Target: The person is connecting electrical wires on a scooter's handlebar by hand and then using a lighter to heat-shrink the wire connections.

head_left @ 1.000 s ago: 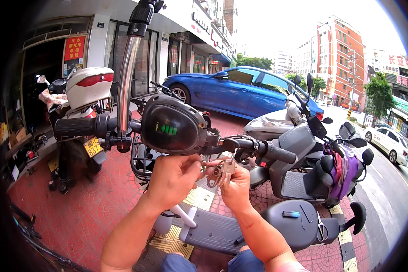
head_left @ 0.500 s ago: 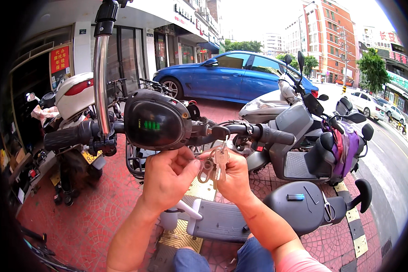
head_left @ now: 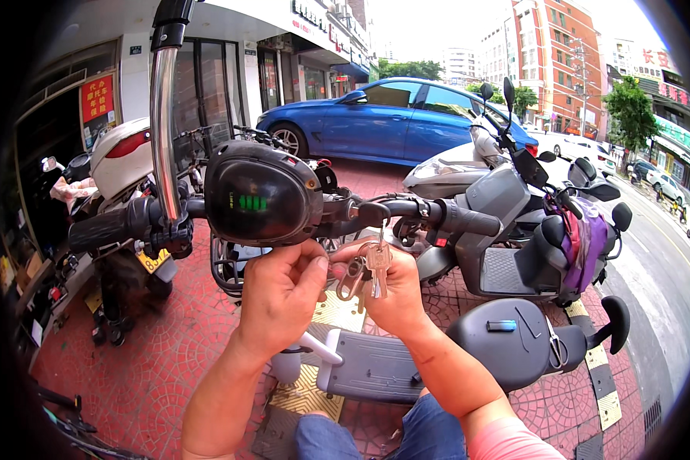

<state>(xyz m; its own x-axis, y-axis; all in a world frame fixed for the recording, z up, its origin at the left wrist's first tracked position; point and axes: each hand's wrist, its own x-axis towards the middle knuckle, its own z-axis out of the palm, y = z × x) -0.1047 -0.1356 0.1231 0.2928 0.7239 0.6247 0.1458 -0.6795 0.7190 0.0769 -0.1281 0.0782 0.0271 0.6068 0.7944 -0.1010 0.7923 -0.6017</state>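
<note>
Below the black rounded display housing (head_left: 262,195) with green bars lit on it, my left hand (head_left: 284,299) is closed, its thumb pressed toward the curled fingers. Whatever those fingertips pinch is too hidden to name. Close beside it, my right hand (head_left: 401,299) is closed too, its fingers reaching left toward my left fingertips. A bunch of keys (head_left: 378,264) on rings hangs from the black knob (head_left: 373,212) by the handlebar, in front of my right fingers. Whether my right hand grips anything stays hidden behind the keys.
A scooter seat (head_left: 498,345) bears a blue lighter-like piece (head_left: 501,326), a black hex key (head_left: 529,331) and scissors (head_left: 557,346). The grey footboard (head_left: 372,366) lies below my hands. Parked scooters (head_left: 498,230) stand right; a chrome mirror stem (head_left: 163,130) rises left. A blue car (head_left: 376,126) stands beyond.
My left thumb has drawn slightly up and left, away from the keys. The keys hang a little differently, and the whole view has shifted slightly.
</note>
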